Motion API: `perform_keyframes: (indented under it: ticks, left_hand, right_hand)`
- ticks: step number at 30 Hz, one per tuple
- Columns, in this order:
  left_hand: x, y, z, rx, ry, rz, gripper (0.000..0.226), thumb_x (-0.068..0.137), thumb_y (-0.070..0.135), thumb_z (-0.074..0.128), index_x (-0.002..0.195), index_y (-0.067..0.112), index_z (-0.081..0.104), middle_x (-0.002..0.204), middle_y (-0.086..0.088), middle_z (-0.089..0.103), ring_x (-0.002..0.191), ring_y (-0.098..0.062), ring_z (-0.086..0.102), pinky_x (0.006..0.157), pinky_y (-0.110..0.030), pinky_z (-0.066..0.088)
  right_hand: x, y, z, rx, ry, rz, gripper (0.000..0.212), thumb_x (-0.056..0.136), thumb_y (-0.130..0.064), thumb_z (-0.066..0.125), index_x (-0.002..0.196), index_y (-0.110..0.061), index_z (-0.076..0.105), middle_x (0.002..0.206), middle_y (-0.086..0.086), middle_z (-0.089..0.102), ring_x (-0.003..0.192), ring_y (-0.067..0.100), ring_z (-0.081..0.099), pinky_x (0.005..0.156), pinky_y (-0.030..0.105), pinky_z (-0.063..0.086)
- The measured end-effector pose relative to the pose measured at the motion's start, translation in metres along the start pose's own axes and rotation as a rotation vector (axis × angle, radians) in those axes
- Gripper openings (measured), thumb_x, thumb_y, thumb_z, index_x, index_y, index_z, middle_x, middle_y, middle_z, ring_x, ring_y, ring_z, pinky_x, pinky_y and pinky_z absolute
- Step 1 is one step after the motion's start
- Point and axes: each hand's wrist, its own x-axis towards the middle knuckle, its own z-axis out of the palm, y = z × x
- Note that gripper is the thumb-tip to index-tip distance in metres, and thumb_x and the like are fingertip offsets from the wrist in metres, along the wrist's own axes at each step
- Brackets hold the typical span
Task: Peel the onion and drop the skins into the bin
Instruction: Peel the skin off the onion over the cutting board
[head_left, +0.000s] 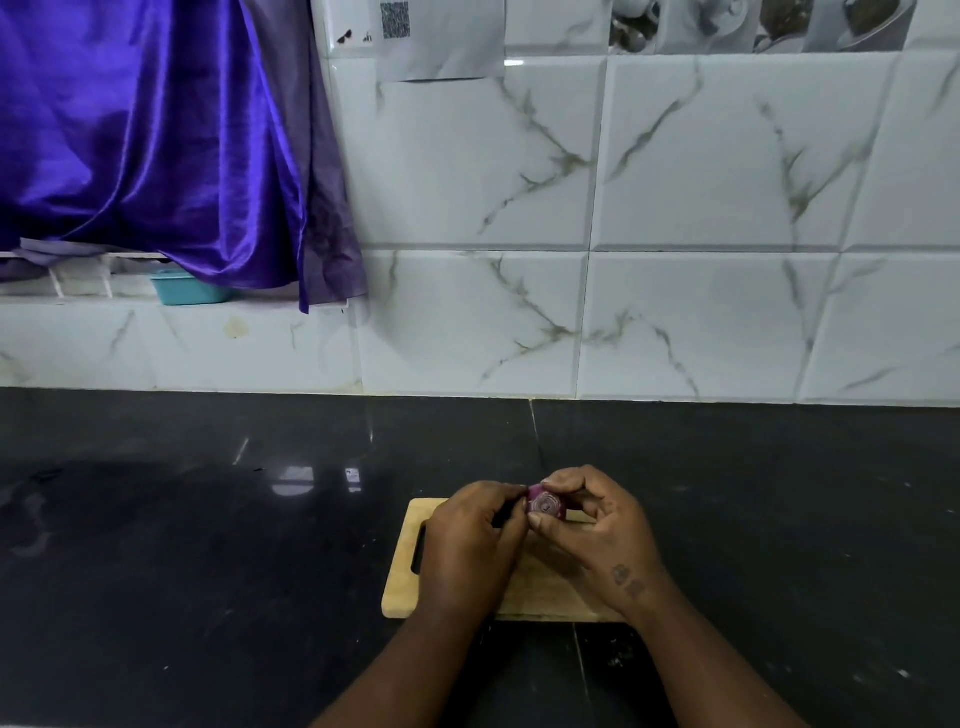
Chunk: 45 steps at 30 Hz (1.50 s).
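Note:
A small red onion (545, 505) with a cut face showing white rings is held just above the wooden cutting board (410, 566). My left hand (467, 540) grips it from the left, fingers curled around its side. On the right, my right hand (597, 525) pinches the onion, thumb below and fingertips on its top edge. Most of the onion is hidden by the fingers. No bin shows in this view.
The board lies on a glossy black counter (208, 545) that meets a white marble-tiled wall (675, 234). A purple curtain (156, 130) hangs at the upper left over a ledge with a teal tub (189, 291).

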Motion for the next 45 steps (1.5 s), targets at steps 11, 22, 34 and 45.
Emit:
perform_keyframes:
  ticks: [11,22,34,45]
  left_hand:
    - [0.000,0.002,-0.001,-0.071,0.043,-0.084,0.019,0.089,0.011,0.083,0.104,0.023,0.084,0.096,0.011,0.081,0.086,0.002,0.073,0.080,-0.013,0.061]
    - [0.005,0.003,-0.006,-0.533,0.063,-0.398,0.015,0.095,-0.004,0.072,0.093,0.009,0.080,0.072,0.012,0.081,0.068,-0.003,0.077,0.054,-0.014,0.060]
    - [-0.001,-0.002,0.000,0.176,-0.125,-0.252,0.015,0.090,0.029,0.069,0.084,0.024,0.080,0.086,0.008,0.073,0.080,-0.008,0.066,0.075,-0.035,0.061]
    - [-0.001,-0.001,-0.002,0.057,-0.034,-0.163,0.006,0.090,0.028,0.077,0.096,0.030,0.078,0.092,0.015,0.073,0.086,-0.003,0.066,0.075,-0.024,0.056]
  right_hand:
    - [-0.001,-0.003,0.000,0.125,-0.036,0.005,0.026,0.075,0.010,0.084,0.094,-0.002,0.070,0.102,0.010,0.072,0.102,0.031,0.072,0.089,0.040,0.061]
    - [0.000,-0.009,0.001,0.187,-0.016,-0.008,0.027,0.075,0.013,0.082,0.098,0.010,0.067,0.103,0.014,0.073,0.095,0.018,0.076,0.085,0.028,0.062]
    - [0.001,-0.007,-0.001,0.154,0.000,0.183,0.043,0.076,0.004,0.087,0.113,-0.009,0.071,0.106,0.009,0.081,0.101,0.020,0.078,0.085,0.027,0.063]
    - [0.000,-0.011,-0.003,0.112,-0.051,0.205,0.043,0.080,-0.007,0.086,0.119,-0.020,0.073,0.112,-0.003,0.081,0.104,0.011,0.076,0.082,0.023,0.061]
